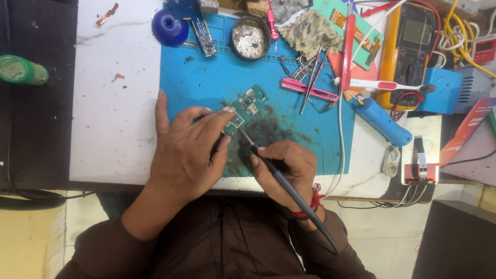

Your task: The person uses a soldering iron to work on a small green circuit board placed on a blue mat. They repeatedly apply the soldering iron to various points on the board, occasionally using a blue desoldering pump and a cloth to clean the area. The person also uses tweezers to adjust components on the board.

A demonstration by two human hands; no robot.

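the left hand (188,147) is lying flat on the blue work mat (206,77), its fingers bent and pressed together, with the index fingertip and thumb pinching the near end of a small green circuit board (247,107). the board is lying on the mat just beyond those fingertips, tilted so that its far end is pointing away and to the right of the hand.

the right hand (284,168) is sitting just to the right of the left hand, curled tightly around a dark soldering iron (292,194) held like a pen. the iron's thin metal tip is reaching up and left to the board's near edge, right beside the left index finger; whether it is actually touching the board cannot be told. the handle is running back down past the wrist, which is wearing a red thread.

beyond both hands, a round tin of solder scraps (250,36) is sitting on the mat, with tweezers (311,77) and a pink strip (309,90) to its right. well to the right of the right hand, a blue handled tool (382,121) is lying on the white surface (113,103), next to a yellow multimeter (411,51). far to the left of the left hand, a green bottle (21,71) is lying on its side.
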